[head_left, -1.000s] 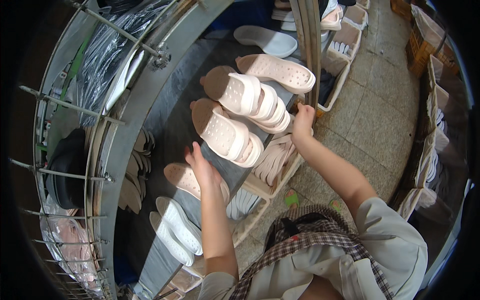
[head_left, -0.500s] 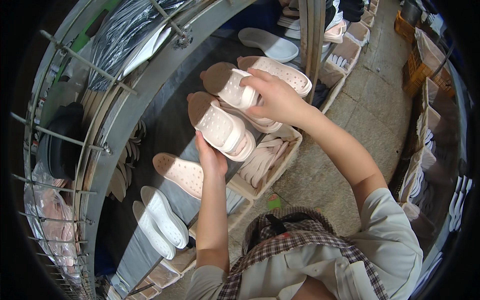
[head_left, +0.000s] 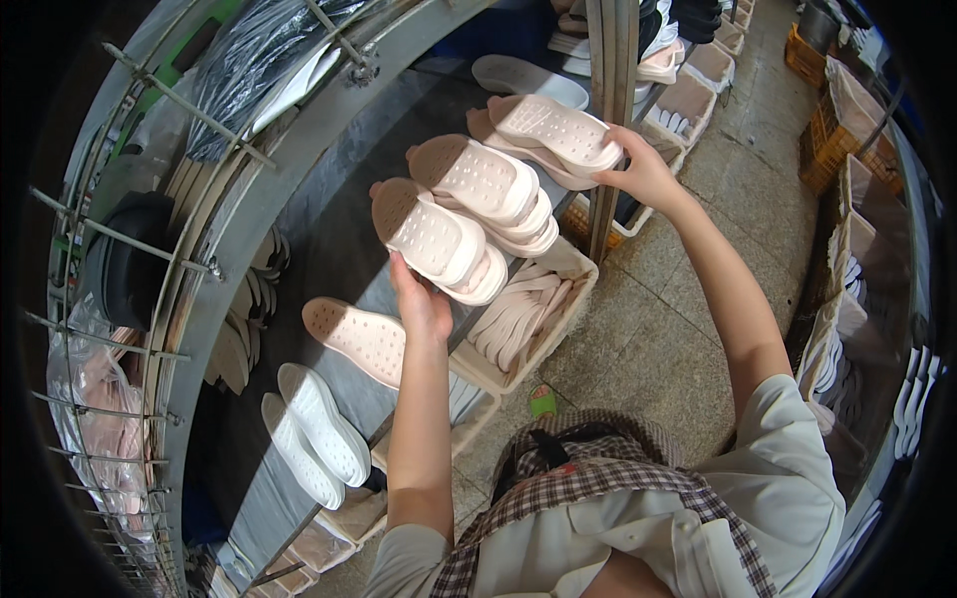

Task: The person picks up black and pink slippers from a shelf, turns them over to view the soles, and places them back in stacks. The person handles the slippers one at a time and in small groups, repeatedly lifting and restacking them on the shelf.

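Note:
My right hand (head_left: 641, 174) is closed on the near end of a pale pink shoe sole (head_left: 553, 132), thumb and fingers around its edge. That sole overlaps another pink sole lying beneath it. My left hand (head_left: 424, 307) is closed at the near left side of a small stack of pink soles (head_left: 427, 237), whose lower layers are partly hidden. Between the hands lies a second pink stack (head_left: 483, 184), untouched. All these soles are dotted with small holes. Left of my left forearm are a single pink sole (head_left: 354, 339) and a pair of white soles (head_left: 324, 424).
The dark worktable (head_left: 329, 224) carries a pale sole (head_left: 528, 80) at the far end, beside a metal post (head_left: 610, 110). A wire rack (head_left: 150, 259) runs along the left. Below the edge, a lined basket (head_left: 543, 329) holds pink pieces. More baskets line the stone floor (head_left: 638, 339).
My right hand has moved right, from the middle stack to the far sole, which now lies shifted over the one below. The middle stack sits slightly lower. My left hand stays at its stack.

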Demonstrator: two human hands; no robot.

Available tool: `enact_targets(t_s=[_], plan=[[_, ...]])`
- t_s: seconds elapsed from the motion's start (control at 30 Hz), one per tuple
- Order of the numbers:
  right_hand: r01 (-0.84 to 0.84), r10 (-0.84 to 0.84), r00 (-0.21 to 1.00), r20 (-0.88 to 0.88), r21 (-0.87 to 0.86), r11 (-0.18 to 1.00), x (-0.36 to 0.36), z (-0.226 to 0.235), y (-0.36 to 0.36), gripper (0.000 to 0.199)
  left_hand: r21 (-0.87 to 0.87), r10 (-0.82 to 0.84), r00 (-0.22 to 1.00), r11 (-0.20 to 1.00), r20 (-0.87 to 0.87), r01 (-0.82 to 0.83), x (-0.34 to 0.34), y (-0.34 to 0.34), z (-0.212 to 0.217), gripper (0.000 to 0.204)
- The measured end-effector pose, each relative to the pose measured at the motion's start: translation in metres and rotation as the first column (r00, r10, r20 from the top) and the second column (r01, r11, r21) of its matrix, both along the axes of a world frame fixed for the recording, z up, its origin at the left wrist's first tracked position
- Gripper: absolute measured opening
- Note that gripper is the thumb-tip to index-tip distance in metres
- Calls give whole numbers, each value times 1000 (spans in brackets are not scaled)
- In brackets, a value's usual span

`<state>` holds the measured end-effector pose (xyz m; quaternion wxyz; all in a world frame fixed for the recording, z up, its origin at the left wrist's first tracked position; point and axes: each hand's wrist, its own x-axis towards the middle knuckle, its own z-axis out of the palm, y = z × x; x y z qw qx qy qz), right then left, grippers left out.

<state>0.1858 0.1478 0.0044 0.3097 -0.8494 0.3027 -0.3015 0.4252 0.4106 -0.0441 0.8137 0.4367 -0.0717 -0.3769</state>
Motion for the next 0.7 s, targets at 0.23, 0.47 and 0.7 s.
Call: enact_targets(t_s=[0.23,0.47,0.7], plan=[[-240,219,961,170,118,964,8,-22,-9,48,134,53,998,989,40,-58,-5,-10,-3,57],[-201,201,976,79,-10,980,31,-25,-5,65,51,7,997,999,81,-11,-2,-17,-5,54],[-27,19,983,184,43,999,57,-67,0,103,228,186,951,943,246,-243,10,32,10,62]])
